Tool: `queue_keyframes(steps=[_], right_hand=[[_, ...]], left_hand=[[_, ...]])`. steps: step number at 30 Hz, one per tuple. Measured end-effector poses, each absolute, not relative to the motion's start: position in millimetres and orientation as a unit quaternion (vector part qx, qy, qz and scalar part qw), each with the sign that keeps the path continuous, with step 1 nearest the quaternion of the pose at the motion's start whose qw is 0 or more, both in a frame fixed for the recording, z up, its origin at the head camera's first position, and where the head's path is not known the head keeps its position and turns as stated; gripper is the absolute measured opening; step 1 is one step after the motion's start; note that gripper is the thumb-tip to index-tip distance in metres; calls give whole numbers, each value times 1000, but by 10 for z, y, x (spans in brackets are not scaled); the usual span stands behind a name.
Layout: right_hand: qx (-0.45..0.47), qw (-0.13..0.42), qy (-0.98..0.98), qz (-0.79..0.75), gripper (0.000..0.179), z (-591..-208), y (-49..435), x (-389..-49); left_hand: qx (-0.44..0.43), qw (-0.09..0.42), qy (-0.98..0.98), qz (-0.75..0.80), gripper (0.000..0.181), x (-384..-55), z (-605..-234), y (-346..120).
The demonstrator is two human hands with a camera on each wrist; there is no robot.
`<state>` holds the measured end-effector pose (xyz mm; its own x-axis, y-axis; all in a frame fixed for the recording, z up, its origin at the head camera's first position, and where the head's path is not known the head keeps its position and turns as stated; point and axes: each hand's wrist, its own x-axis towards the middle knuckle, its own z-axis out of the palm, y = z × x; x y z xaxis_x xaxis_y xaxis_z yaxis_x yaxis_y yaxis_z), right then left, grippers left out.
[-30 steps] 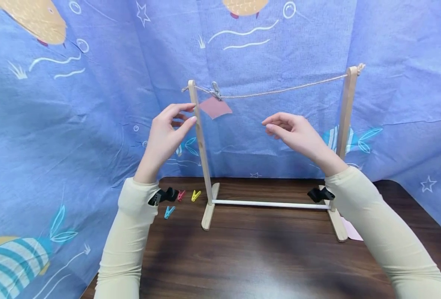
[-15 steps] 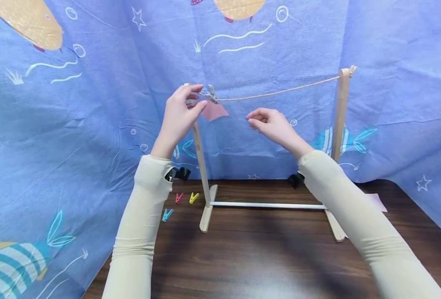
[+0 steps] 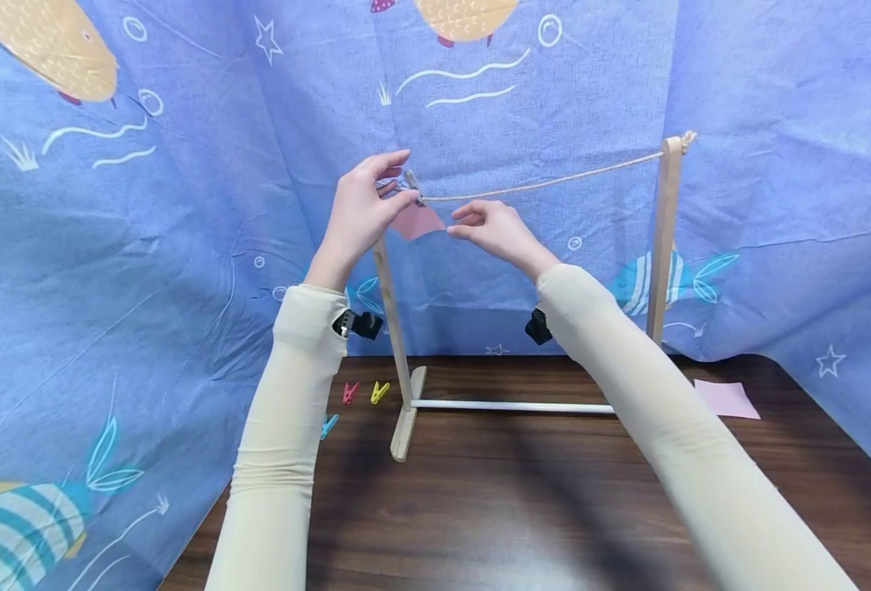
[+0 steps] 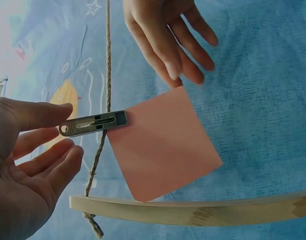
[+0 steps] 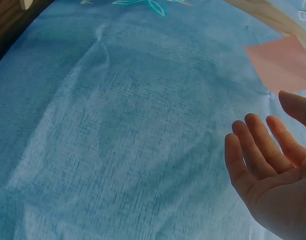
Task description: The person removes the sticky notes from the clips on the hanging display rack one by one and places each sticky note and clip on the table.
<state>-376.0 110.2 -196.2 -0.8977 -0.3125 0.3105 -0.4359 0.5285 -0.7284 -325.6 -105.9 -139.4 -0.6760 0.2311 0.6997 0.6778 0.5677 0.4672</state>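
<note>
A pink square of paper (image 4: 165,145) hangs from the rope (image 4: 109,55), held there by a grey metal clothespin (image 4: 95,124). My left hand (image 3: 364,201) is at the clothespin, with its thumb and fingers spread around the handle end; whether they touch it is hard to tell. Just right of the paper is my right hand (image 3: 490,228), its fingertips close to the paper's corner. In the right wrist view the right hand (image 5: 277,175) has relaxed, parted fingers with nothing between them, and the paper (image 5: 280,65) lies beyond the thumb.
Wooden posts (image 3: 664,238) carry the rope, joined low down by a white bar (image 3: 509,405). Red (image 3: 350,392), yellow (image 3: 379,392) and blue (image 3: 329,425) clothespins lie on the dark table (image 3: 435,509). Another pink sheet (image 3: 726,399) lies at the right. A patterned blue cloth (image 3: 553,271) hangs behind.
My left hand has risen and moved right, from the left post to the clothespin. My right hand has come left and slightly up toward the hanging paper. The view has shifted slightly.
</note>
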Motion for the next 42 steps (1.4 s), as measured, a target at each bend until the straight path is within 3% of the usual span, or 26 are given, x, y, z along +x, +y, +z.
queue_keyframes(steps=[5, 14, 42], right_hand=[[222, 62, -871, 435, 43, -2006, 975, -3790], [219, 125, -859, 446, 27, -2053, 992, -3781], [212, 116, -838, 489, 28, -1960, 1098, -3718]], left_hand=[[-276, 262, -852, -360, 49, -3266, -1359, -1032], [-267, 227, -863, -362, 51, -3260, -1362, -1035], [-296, 272, -825, -397, 43, -3247, -1512, -1238]])
